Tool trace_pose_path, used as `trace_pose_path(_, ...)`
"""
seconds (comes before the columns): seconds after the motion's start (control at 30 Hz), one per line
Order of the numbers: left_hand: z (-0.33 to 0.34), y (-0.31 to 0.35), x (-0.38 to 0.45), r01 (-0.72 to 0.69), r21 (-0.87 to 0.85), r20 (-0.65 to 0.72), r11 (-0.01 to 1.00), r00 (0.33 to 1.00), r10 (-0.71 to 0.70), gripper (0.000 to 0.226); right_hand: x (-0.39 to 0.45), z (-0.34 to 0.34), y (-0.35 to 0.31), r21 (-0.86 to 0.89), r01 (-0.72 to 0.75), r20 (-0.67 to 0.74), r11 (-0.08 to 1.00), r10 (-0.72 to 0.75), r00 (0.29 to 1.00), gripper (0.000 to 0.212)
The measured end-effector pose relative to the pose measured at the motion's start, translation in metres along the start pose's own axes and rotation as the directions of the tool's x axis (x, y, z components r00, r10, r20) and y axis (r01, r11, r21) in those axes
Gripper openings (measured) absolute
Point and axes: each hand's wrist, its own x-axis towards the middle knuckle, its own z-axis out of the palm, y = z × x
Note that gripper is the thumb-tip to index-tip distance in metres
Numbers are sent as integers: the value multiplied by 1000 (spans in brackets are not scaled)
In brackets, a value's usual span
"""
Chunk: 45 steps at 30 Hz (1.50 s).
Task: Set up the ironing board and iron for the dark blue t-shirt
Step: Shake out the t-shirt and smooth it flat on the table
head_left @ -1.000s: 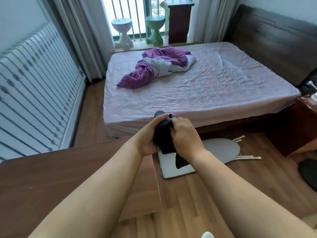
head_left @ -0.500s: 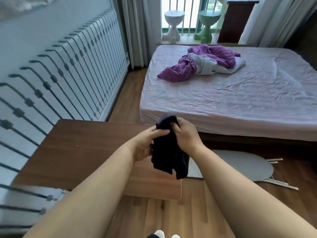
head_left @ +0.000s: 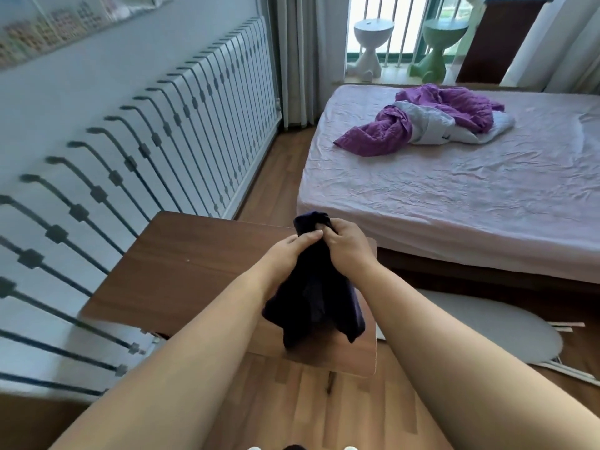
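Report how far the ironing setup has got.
Done: nothing visible yet. The ironing board lies flat on the floor beside the bed, not standing. In hand: the left hand and right hand both grip the bunched dark blue t-shirt above the wooden table. Left: stand the board up and fetch an iron; none is in view.

Room lit brightly by daylight from window (head_left: 406, 30) at top, glass overexposed. Soft shadows only. Radiator (head_left: 136, 164) lines bent by wide-angle distortion, left edge smeared by blur.
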Motion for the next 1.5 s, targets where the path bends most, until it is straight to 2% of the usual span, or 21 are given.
trace_pose_path(0.1,-17,0,8,-9,54,-64,998,998,12,38,5,14,-6,81,-23,-5,996,23,1000,24)
trace_pose_path(0.17,-31,1,13,-36,108,-113,993,992,48,30,6,24,-11,87,-24,-29,996,26,999,24)
trace_pose_path(0.27,-60,5,17,-62,186,-166,980,982,94,17,6,32,-18,-4,-23,-93,1000,22,995,16)
trace_pose_path(0.37,-91,13,15,-99,223,-196,970,970,144,16,5,36,-27,-122,-22,-132,992,6,991,5)
trace_pose_path(0.53,-119,25,17,-188,234,-156,954,961,227,17,-1,44,-39,-236,-67,-229,970,12,973,12)
trace_pose_path(0.7,-136,34,10,-298,192,-111,935,940,323,14,-9,56,-41,-440,-149,-413,885,-53,909,8)
trace_pose_path(0.8,-149,41,2,-285,115,-82,952,952,295,13,-19,57,-43,-594,-256,-508,763,-108,855,12)
trace_pose_path(0.87,-154,47,-4,-265,46,-81,963,960,268,14,-26,57,-44,-627,-338,-572,702,-120,812,9)
trace_pose_path(0.93,-159,52,-9,-254,1,-98,967,963,252,14,-32,57,-42,-600,-374,-620,707,-116,776,9)
trace_pose_path(1.0,-164,53,-11,-223,9,-126,975,967,222,15,-36,58,-40,-509,-327,-627,796,-82,775,13)
trace_pose_path(1.07,-169,51,-15,-192,27,-130,981,972,194,17,-41,62,-44,-349,-231,-595,908,-24,803,10)
trace_pose_path(1.17,-174,47,-19,-153,49,-124,987,980,158,19,-44,71,-54,-113,-77,-507,991,9,862,7)
trace_pose_path(1.27,-179,45,-25,-121,62,-119,991,985,127,14,-46,76,-59,35,-12,-461,999,27,887,8)
trace_pose_path(1.5,-187,44,-26,-119,92,-55,989,991,124,12,-53,72,-61,57,-46,-479,997,68,875,16)
